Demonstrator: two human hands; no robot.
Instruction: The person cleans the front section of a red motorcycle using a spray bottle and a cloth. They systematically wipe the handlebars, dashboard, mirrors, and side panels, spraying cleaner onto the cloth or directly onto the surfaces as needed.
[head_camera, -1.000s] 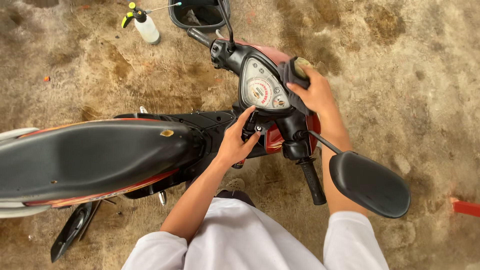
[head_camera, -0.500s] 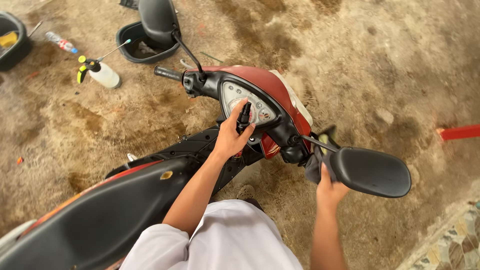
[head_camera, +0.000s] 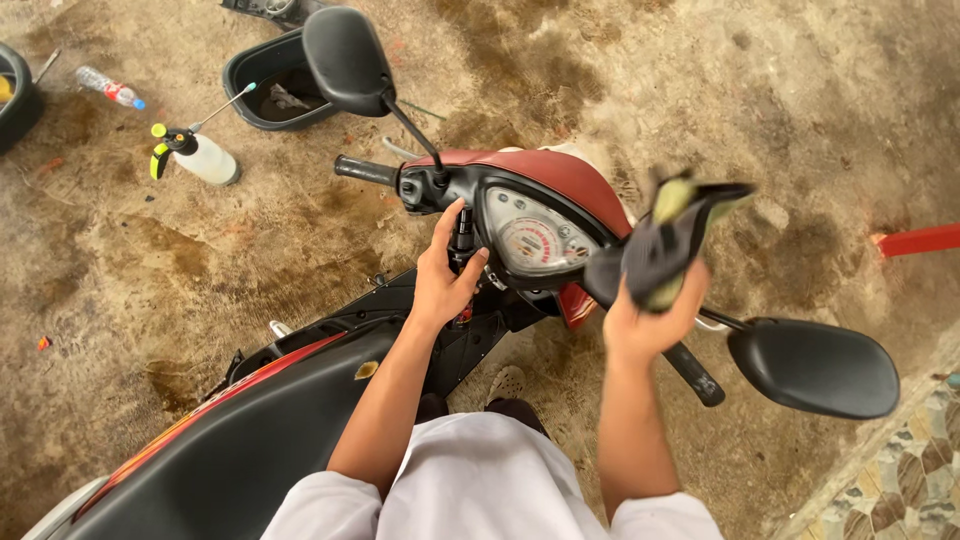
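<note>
Motorbike (head_camera: 300, 420), red and black, fills the middle of the stained concrete floor (head_camera: 820, 130), its handlebars and round speedometer (head_camera: 535, 238) turned under the person. Left hand (head_camera: 445, 280) has its fingers wrapped around the dark column just below the left switch housing. Right hand (head_camera: 648, 320) clenches a dark, floppy cloth with yellow-green patches (head_camera: 672, 240), raised in front of the dial and blurred. That loose cloth could snag the mirror stalk (head_camera: 415, 130) or slip free, since it hangs slack from one fist.
</note>
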